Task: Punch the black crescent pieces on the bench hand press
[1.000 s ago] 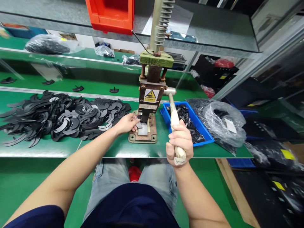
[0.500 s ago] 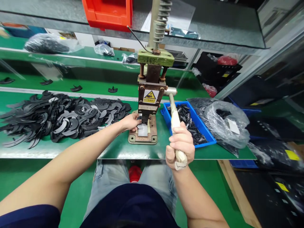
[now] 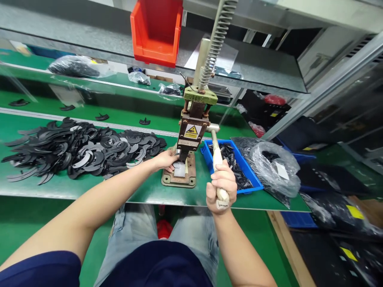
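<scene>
A hand press (image 3: 191,131) with a yellow warning label and a tall spring stands on the green bench. My right hand (image 3: 220,185) is wrapped around its taped lever handle (image 3: 217,157), which slopes down towards me. My left hand (image 3: 165,160) reaches to the press base (image 3: 179,178), fingers pinched at something small under the ram that I cannot make out. A white pad lies on the base beside those fingers.
A big heap of black curved parts (image 3: 77,149) covers the bench to the left. A blue tray (image 3: 231,165) of small black pieces and a clear plastic bag (image 3: 275,165) sit to the right. A red bin (image 3: 155,32) rests on the shelf above.
The view has tilted and shifted, so the press sits a little further away. My left hand stays at the press base and my right hand stays on the lever, drawn slightly towards me.
</scene>
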`<state>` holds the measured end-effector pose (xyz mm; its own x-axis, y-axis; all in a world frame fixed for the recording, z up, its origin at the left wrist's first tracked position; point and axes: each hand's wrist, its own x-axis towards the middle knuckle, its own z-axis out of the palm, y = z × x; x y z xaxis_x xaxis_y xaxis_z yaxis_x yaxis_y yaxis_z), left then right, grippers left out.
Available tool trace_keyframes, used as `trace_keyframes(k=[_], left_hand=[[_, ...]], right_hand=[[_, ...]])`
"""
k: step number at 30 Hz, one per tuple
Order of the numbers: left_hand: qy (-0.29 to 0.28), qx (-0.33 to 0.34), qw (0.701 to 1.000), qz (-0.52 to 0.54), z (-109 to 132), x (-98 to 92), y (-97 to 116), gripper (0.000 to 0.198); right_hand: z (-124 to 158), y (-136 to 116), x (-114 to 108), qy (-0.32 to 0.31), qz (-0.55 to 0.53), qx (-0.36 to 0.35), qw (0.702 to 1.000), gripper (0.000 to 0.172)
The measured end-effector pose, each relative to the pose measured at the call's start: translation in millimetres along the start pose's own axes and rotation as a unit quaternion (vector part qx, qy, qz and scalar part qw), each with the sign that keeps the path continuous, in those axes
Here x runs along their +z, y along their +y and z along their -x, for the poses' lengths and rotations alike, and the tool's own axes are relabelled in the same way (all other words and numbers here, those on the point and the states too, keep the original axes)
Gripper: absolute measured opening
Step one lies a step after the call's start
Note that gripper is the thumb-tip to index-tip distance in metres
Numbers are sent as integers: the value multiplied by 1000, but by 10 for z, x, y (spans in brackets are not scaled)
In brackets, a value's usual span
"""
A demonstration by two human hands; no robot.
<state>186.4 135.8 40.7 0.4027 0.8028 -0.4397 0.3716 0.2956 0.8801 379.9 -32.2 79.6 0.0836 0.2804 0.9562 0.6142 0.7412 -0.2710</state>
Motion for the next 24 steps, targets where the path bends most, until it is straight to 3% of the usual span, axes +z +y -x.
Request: trace_keyframes(k=[8, 17, 24], left_hand=[[-11, -6, 1000, -10, -28, -9, 9, 30], [-58, -61, 996, -30, -153, -100, 162, 30], [-14, -53, 997, 45, 33, -12, 51, 37]], right_hand=[[26, -23, -3, 2, -3, 17, 1000, 22], [40, 25, 202, 107, -36, 6, 994, 16], [48, 9, 57, 33, -13, 18, 999, 21]])
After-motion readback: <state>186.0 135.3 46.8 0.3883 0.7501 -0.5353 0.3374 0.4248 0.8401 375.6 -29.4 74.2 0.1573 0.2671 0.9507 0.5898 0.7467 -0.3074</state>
